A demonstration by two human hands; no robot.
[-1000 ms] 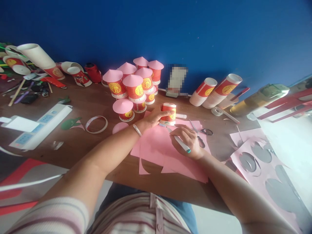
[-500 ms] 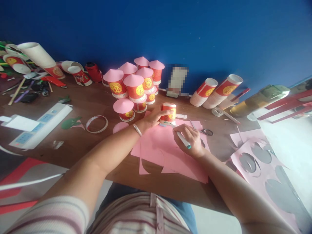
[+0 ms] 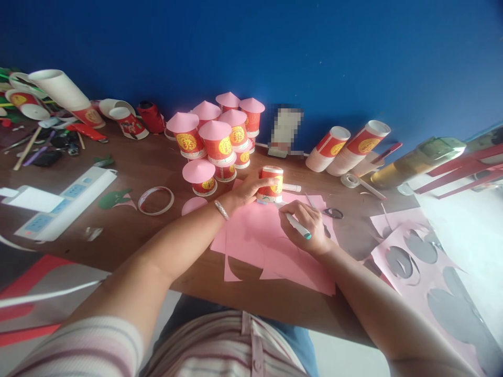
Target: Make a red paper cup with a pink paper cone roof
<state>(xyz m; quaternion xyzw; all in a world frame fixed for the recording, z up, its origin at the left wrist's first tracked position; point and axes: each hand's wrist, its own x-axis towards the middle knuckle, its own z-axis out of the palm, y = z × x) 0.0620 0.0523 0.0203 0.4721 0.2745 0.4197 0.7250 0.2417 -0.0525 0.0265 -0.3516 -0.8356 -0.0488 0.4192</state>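
Now your left hand (image 3: 249,190) holds a small paper cup (image 3: 276,190), which stands straight, or almost straight, near the far edge of the pink paper sheets (image 3: 249,230) on the brown table (image 3: 129,162). Your left fingers are closed on the cup from its left side, and one finger lies across its front. The cup is red, with a round yellow print on the front, which your finger partly covers. At the top it has a pale rim, and around the bottom goes a whitish band, on which some thin dark greenish lines can be seen; they are too small to be read clearly. Under the cup a bit of light blue shows, but what it is, one cannot tell. Your right hand (image 3: 304,225) is just beside the cup, and its fingers are folded around a white marker (image 3: 297,225). The green end of the marker points down towards you, and the other end goes to the lower edge of the cup; whether the tip touches it, one cannot tell. Behind your right hand lie scissors (image 3: 334,212), partly covered. To the left of the cup stand similar red cups (image 3: 217,148) with pink cone roofs.
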